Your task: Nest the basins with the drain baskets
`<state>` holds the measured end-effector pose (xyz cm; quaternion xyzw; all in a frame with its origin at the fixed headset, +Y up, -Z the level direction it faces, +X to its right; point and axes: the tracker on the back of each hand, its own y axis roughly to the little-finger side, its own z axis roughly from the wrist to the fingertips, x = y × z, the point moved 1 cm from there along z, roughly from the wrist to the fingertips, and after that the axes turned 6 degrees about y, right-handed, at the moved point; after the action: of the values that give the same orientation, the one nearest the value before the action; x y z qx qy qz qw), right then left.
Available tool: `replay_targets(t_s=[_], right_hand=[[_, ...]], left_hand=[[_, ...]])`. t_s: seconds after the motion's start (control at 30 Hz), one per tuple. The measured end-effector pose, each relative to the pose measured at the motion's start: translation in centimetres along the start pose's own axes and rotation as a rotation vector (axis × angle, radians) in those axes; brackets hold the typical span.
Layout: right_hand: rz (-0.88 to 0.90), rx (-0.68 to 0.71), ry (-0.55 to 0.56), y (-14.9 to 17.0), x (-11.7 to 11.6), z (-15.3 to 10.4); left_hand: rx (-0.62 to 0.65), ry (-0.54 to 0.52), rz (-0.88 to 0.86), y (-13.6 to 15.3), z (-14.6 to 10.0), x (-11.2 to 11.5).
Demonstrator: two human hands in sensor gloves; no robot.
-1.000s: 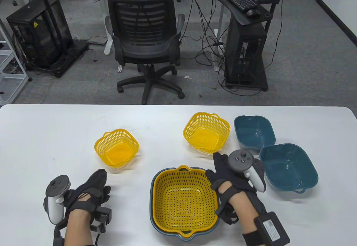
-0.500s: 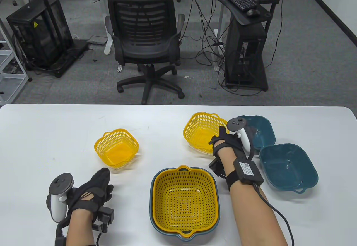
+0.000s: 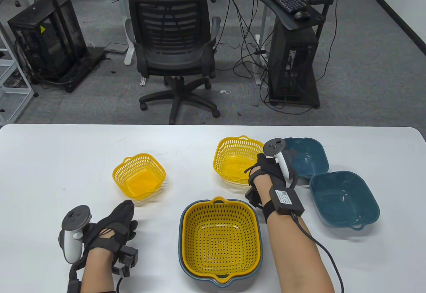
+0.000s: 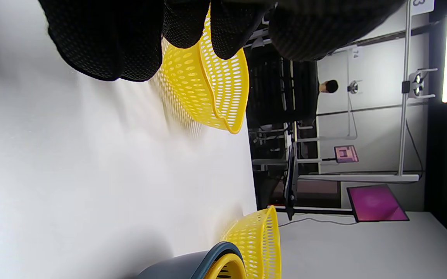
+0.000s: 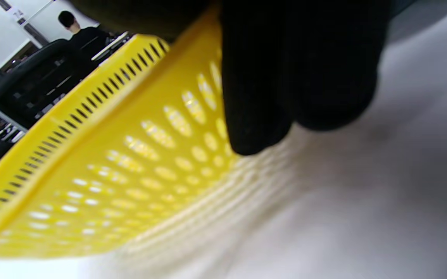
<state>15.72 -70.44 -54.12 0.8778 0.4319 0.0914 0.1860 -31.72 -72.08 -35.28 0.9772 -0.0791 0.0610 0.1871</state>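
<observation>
Your right hand (image 3: 271, 168) is gripping the medium yellow basket (image 3: 237, 160) at its right rim; in the right wrist view, a gloved finger (image 5: 262, 97) is pressing against the basket's outer wall (image 5: 130, 162). The basket is sitting just left of the small teal basin (image 3: 308, 158). Your left hand (image 3: 111, 226) is resting on the table (image 3: 66, 160), fingers loosely together and holding nothing, just below the small yellow basket (image 3: 139, 176).
</observation>
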Motion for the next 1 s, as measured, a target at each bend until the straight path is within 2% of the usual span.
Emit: replay_targets(t_s=[0.17, 0.37, 0.5, 0.67, 0.83, 1.0], right_hand=[[0.063, 0.09, 0.005, -0.8, 2.9, -2.0], [0.063, 0.203, 0.064, 0.3, 8.7, -5.6], [0.011, 0.239, 0.134, 2.7, 12.8, -8.1], [-0.024, 0.246, 0.193, 6.6, 16.2, -10.3], [-0.067, 0.215, 0.226, 10.6, 18.4, -11.5], [-0.11, 0.143, 0.267, 14.9, 20.0, -11.2]], left_hand=[[0.004, -0.003, -0.011, 0.0, -0.1, -0.2], [0.002, 0.003, 0.009, 0.0, 0.1, 0.1], [-0.005, 0.017, 0.013, 0.1, 0.3, 0.5], [-0.009, 0.015, 0.033, 0.1, 0.4, 0.7], [-0.017, 0.023, 0.056, 0.2, 0.6, 1.1], [-0.033, 0.028, 0.076, 0.4, 0.8, 1.4]])
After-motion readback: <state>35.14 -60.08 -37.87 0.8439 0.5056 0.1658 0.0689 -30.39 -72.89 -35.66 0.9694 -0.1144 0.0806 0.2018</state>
